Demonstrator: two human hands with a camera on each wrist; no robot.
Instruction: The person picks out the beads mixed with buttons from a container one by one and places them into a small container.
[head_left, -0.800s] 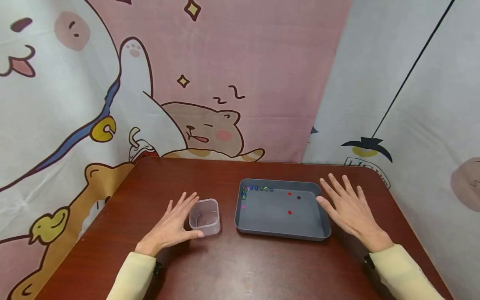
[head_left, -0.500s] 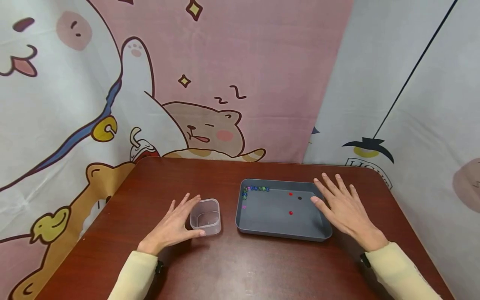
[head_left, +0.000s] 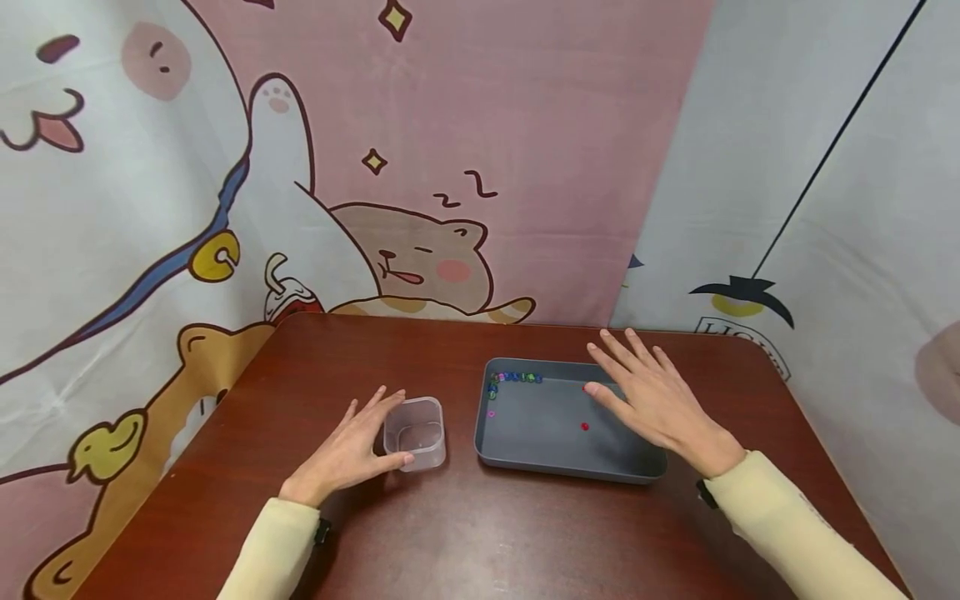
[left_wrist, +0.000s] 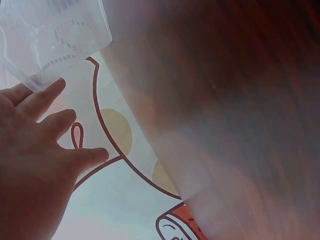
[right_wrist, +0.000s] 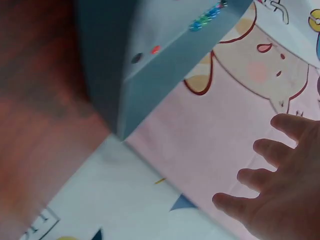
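My left hand [head_left: 345, 452] lies beside a small clear plastic box [head_left: 429, 460], its fingers spread and fairly straight. The thumb tip is at the box's front wall and the index fingertip at its back left rim. In the left wrist view, the fingers reach up to the box [left_wrist: 75, 37] from below. My right hand [head_left: 660, 407], holding nothing, hovers over the right part of a grey tray [head_left: 558, 472] with its fingers extended. A red bead [head_left: 585, 426] lies in the tray. The right wrist view shows another red bead [right_wrist: 155, 49] and a dark bead [right_wrist: 137, 58], largely covered in the head view.
Several blue and green beads [head_left: 523, 377] line the tray's back left corner, with a pink bead [head_left: 491, 413] nearer the front. Tray and box stand apart on a brown wooden table [head_left: 465, 533]. Behind it hangs a cartoon-printed cloth [head_left: 562, 167].
My right hand has moved left from the tray's right edge to over its interior. The row of beads at the back has bunched slightly leftward. My left hand and the box keep their places.
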